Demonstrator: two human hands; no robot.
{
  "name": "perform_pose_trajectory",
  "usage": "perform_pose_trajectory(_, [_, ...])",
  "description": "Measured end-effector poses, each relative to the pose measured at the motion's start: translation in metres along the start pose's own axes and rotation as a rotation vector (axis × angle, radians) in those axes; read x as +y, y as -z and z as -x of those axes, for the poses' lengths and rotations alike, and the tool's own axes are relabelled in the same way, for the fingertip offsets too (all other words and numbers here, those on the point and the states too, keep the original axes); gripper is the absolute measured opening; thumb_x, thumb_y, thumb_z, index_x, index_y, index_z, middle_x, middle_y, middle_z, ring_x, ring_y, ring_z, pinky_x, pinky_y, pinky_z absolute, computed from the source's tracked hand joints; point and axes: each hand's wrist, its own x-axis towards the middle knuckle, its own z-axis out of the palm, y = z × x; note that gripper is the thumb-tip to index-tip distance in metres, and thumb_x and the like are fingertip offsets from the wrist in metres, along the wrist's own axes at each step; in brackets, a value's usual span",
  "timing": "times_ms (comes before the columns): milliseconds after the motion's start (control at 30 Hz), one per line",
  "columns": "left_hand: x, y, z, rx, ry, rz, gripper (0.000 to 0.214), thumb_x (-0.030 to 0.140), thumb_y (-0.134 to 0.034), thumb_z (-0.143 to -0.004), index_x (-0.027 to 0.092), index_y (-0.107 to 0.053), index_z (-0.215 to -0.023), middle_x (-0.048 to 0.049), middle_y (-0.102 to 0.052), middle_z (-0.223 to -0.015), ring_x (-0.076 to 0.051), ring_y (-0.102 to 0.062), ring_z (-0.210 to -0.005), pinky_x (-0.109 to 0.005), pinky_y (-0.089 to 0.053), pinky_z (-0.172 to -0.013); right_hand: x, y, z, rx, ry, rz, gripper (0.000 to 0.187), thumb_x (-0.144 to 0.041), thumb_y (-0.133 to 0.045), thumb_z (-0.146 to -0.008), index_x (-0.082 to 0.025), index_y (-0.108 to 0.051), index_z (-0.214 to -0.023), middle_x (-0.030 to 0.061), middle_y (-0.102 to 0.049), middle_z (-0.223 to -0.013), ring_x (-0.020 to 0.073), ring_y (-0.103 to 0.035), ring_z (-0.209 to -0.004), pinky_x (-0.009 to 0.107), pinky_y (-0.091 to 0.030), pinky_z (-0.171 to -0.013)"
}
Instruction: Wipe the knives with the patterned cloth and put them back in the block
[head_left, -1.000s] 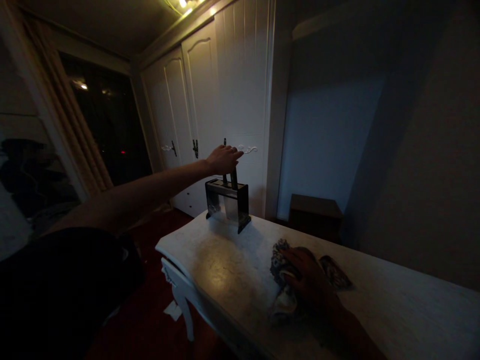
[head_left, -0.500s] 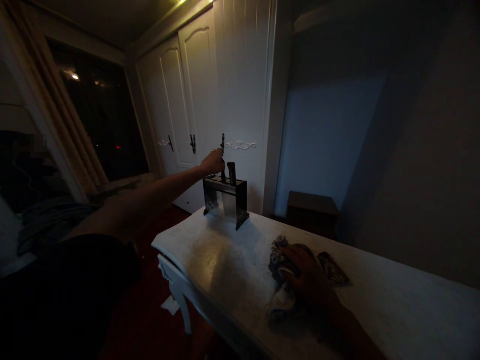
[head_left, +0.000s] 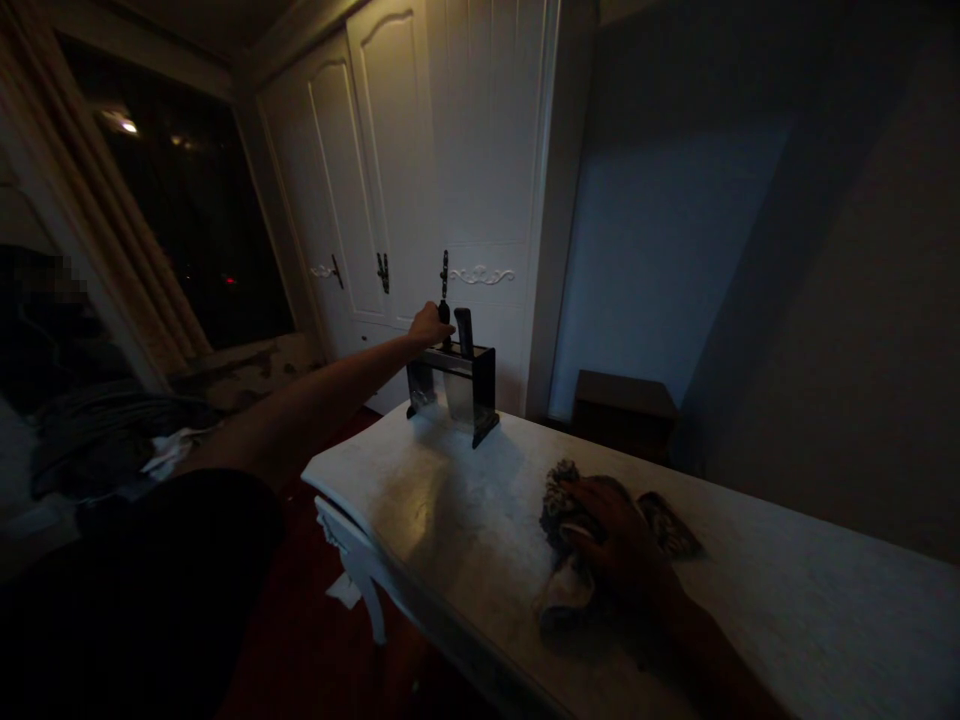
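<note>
My left hand (head_left: 427, 326) reaches out over a knife block (head_left: 486, 395) with dark ends and clear-looking sides. Its fingers are closed at the black handle of one knife (head_left: 444, 312), whose blade is down in the block. A second knife (head_left: 463, 330) stands in the slot beside it, handle up. Under my right hand (head_left: 616, 535) is a bunched, patterned cloth (head_left: 559, 500), pressed against the white table (head_left: 480, 500). The fingers curl over this cloth, and a pale fold shows at its near side. One dark patterned corner spreads out to the right.
White wardrobe doors (head_left: 394, 150) with dark handles rise behind the table. A low brown box-like piece (head_left: 626, 392) stands beyond its far edge. At left are a curtain (head_left: 112, 190), a dark window and heaped fabric. A white scrap (head_left: 345, 590) lies on the red floor.
My left hand has shifted slightly down beside the knife handle, so more of the handle shows. My right hand stays on the cloth. The view has tilted a little.
</note>
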Motion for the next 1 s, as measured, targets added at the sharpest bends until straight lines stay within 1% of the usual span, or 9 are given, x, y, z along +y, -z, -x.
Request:
perform_pose_trajectory(233, [-0.006,-0.003,-0.007,0.060,-0.032,0.002,0.031,0.020,-0.063,-0.076,0.016,-0.057,-0.106,-0.0120,-0.067,-0.111,-0.023,-0.062,-0.103,-0.030,-0.047,-0.083,-0.002,0.001,0.000,-0.003,0.008,-0.006,0.050,-0.028,-0.062,-0.081,-0.021,-0.058,-0.131,0.0128,-0.062,-0.129,0.0304,-0.058,-0.117,0.050,-0.049,-0.097])
perform_pose_trajectory(333, [-0.004,0.002,-0.011,0.083,-0.064,0.000,0.029,0.020,-0.062,-0.076,0.016,-0.059,-0.105,-0.0111,-0.068,-0.108,-0.023,-0.062,-0.101,-0.030,-0.047,-0.084,-0.001,0.001,0.000,-0.001,0.004,-0.006,0.050,-0.029,-0.061,-0.081,-0.021,-0.059,-0.130,0.0132,-0.062,-0.128,0.0306,-0.058,-0.116,0.049,-0.049,-0.096])
perform_pose_trajectory(400, [-0.001,0.009,-0.014,0.105,-0.095,0.008,0.030,0.021,-0.061,-0.077,0.016,-0.059,-0.107,-0.0107,-0.068,-0.108,-0.022,-0.062,-0.100,-0.031,-0.047,-0.085,-0.001,0.000,0.000,-0.004,0.000,-0.013,0.050,-0.030,-0.061,-0.081,-0.020,-0.059,-0.130,0.0133,-0.063,-0.127,0.0305,-0.058,-0.115,0.049,-0.049,-0.096])
perform_pose_trajectory(533, [0.010,0.037,-0.028,0.216,-0.158,0.057,0.032,0.024,-0.064,-0.076,0.014,-0.060,-0.105,-0.0115,-0.069,-0.105,-0.023,-0.062,-0.098,-0.034,-0.047,-0.087,-0.002,0.000,0.000,0.015,-0.013,-0.027,0.048,-0.033,-0.060,-0.082,-0.022,-0.060,-0.130,0.0122,-0.063,-0.127,0.0302,-0.058,-0.116,0.049,-0.048,-0.098])
perform_pose_trajectory(667, [0.026,0.076,-0.045,0.381,-0.194,0.118,0.032,0.026,-0.068,-0.074,0.015,-0.060,-0.103,-0.0103,-0.068,-0.104,-0.023,-0.061,-0.099,-0.035,-0.046,-0.088,-0.002,0.000,0.000,0.015,0.000,-0.017,0.048,-0.031,-0.060,-0.081,-0.022,-0.061,-0.128,0.0121,-0.063,-0.128,0.0307,-0.058,-0.116,0.050,-0.048,-0.098])
perform_pose_trajectory(767, [0.043,0.104,-0.053,0.478,-0.254,0.167,0.026,0.028,-0.069,-0.075,0.018,-0.059,-0.096,-0.0065,-0.067,-0.099,-0.021,-0.061,-0.094,-0.036,-0.046,-0.086,-0.001,0.000,0.000,0.007,0.007,-0.013,0.048,-0.028,-0.060,-0.081,-0.020,-0.060,-0.128,0.0126,-0.063,-0.128,0.0304,-0.058,-0.116,0.049,-0.048,-0.098])
perform_pose_trajectory(833, [0.056,0.120,-0.056,0.588,-0.290,0.208,0.024,0.026,-0.068,-0.076,0.018,-0.056,-0.095,-0.0036,-0.065,-0.093,-0.019,-0.061,-0.091,-0.035,-0.046,-0.084,0.000,0.000,0.000,0.007,0.007,-0.009,0.049,-0.028,-0.061,-0.080,-0.020,-0.060,-0.129,0.0125,-0.063,-0.128,0.0300,-0.058,-0.115,0.048,-0.048,-0.097])
perform_pose_trajectory(900, [0.067,0.132,-0.055,0.661,-0.300,0.239,0.024,0.025,-0.068,-0.077,0.020,-0.053,-0.095,0.0005,-0.063,-0.088,-0.015,-0.059,-0.087,-0.033,-0.046,-0.082,0.001,-0.001,0.000,0.011,0.010,-0.006,0.049,-0.029,-0.061,-0.081,-0.021,-0.060,-0.129,0.0121,-0.063,-0.128,0.0297,-0.058,-0.115,0.048,-0.048,-0.097])
perform_pose_trajectory(1000, [0.077,0.143,-0.046,0.695,-0.365,0.270,0.024,0.026,-0.068,-0.077,0.025,-0.050,-0.093,0.0053,-0.059,-0.082,-0.010,-0.056,-0.081,-0.029,-0.046,-0.078,0.002,-0.002,0.000,0.021,0.013,-0.008,0.048,-0.030,-0.061,-0.081,-0.022,-0.060,-0.129,0.0118,-0.063,-0.128,0.0298,-0.058,-0.116,0.049,-0.048,-0.098])
